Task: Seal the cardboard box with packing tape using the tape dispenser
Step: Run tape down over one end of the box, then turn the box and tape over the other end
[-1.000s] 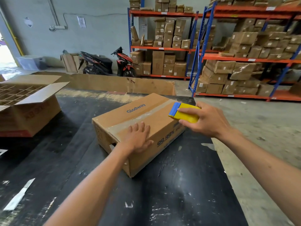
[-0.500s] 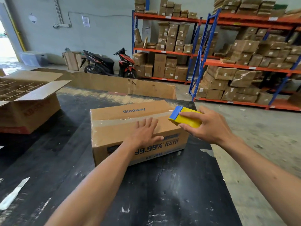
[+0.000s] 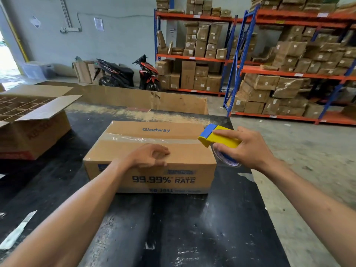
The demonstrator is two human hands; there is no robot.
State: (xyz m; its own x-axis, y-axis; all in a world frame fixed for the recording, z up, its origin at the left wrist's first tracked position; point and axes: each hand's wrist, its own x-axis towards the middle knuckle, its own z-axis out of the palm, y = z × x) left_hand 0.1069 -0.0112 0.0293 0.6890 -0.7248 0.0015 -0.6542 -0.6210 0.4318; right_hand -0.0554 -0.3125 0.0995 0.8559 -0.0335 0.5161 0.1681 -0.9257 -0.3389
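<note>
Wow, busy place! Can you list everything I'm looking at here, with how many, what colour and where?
Closed brown cardboard box printed "Glodway": one, brown, middle of the table, clear tape strip along its top.
Yellow and blue tape dispenser: one, at the box's right end.
Black worn table: one, under the box.
Open brown carton with dividers: one, table's left.
Flat cardboard sheet: one, brown, behind the table.
Scooters: two, black and red, by the far wall.
Blue and orange racks: stacked with many brown cartons, right background.
Left hand: resting on the box's top front edge.
Right hand: gripping the dispenser.
</note>
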